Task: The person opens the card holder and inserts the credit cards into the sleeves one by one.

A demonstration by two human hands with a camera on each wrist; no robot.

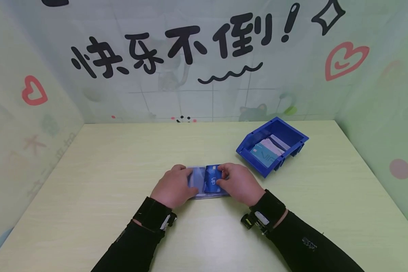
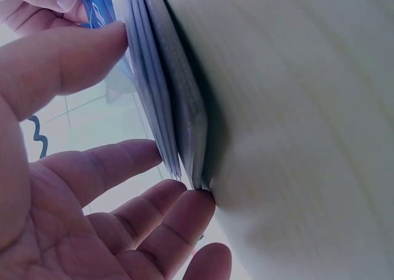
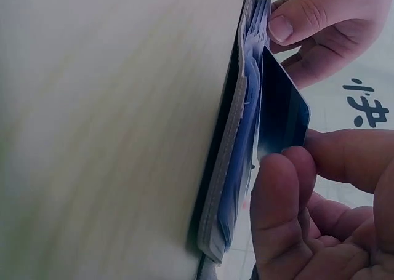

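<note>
An open card holder (image 1: 198, 178) with clear plastic sleeves lies on the table in the head view. My left hand (image 1: 173, 186) grips its left end, thumb on the sleeves and fingers along the far edge. Between thumb and fingers, my right hand (image 1: 242, 183) pinches the right edge of a blue VIP card (image 1: 211, 182). In the right wrist view this card (image 3: 280, 111) tilts up off the sleeves, its left side low against them. The left wrist view shows the stacked sleeves (image 2: 151, 77) above a thicker cover (image 2: 188, 108).
A blue plastic bin (image 1: 294, 132) stands at the back right of the pale wooden table (image 1: 129, 158), beyond the right hand. Several cards (image 1: 264, 153) lie inside it, a light blue VIP one in front. Printed cloth walls (image 1: 176, 102) close off the back and both sides.
</note>
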